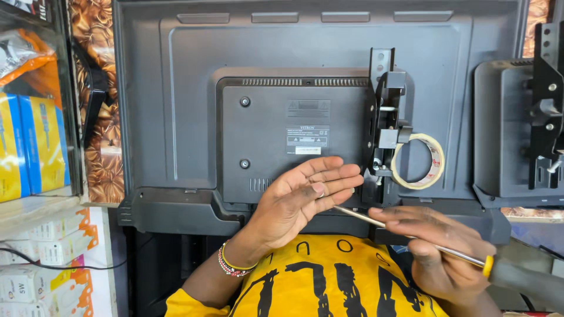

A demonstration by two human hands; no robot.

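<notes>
Screwdriver [411, 238] lay across the lower middle of the view, its thin metal shaft slanting from the left palm down to a black handle with a yellow collar at the lower right. Right hand [437, 252] was closed in a grip around the shaft, fingers curled over it just ahead of the collar. Left hand [299, 199] stood open, fingers straight and together, palm turned toward the shaft tip, which sat against it near the ring finger; a beaded bracelet [232, 265] circled that wrist. Behind both hands stood the dark back of a television [194, 105], with a black wall bracket [388, 111] fixed to its right side. A roll of clear tape [418, 161] hung from that bracket. Yellow and blue boxes [32, 141] filled a shelf at the left.
</notes>
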